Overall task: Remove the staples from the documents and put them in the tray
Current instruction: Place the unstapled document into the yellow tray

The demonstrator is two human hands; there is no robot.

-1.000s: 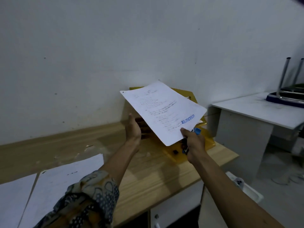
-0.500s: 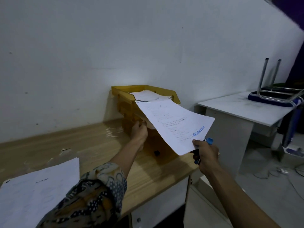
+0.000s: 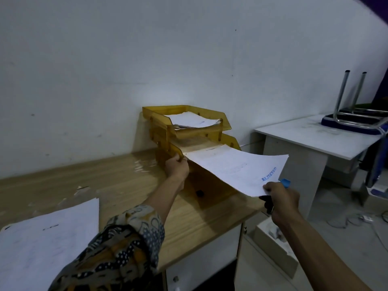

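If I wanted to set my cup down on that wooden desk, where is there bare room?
The widest bare stretch of the wooden desk runs along the wall, between the loose papers and the yellow tray stack. The right end is crowded by the trays, both hands and the stamped sheet.

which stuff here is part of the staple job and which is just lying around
In the job:
- stamped document, held by right hand
- yellow tray stack, steadied by left hand
- blue-tipped tool in right hand
- papers on desk

Lying about:
- upturned chair
- white side table
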